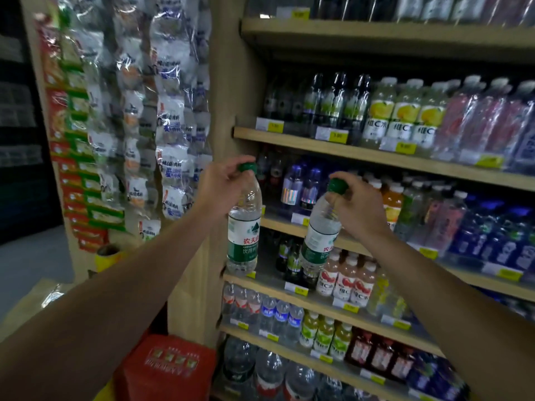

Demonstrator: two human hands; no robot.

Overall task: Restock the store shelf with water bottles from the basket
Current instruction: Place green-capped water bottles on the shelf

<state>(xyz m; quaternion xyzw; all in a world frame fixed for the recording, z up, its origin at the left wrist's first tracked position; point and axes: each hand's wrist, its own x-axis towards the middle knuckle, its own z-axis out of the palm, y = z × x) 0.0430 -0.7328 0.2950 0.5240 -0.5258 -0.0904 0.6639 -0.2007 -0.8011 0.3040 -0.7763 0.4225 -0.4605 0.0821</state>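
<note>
Head view, frame centre: my left hand pinches the green cap of one clear water bottle, my right hand grips another water bottle by its cap. Both hang before the wooden shelf of drinks. No basket shows; a red carton sits lower left.

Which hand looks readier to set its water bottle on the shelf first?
Probably the left hand: its bottle hangs upright with its base just above the open gap on the shelf. The right hand holds its bottle tilted.
</note>
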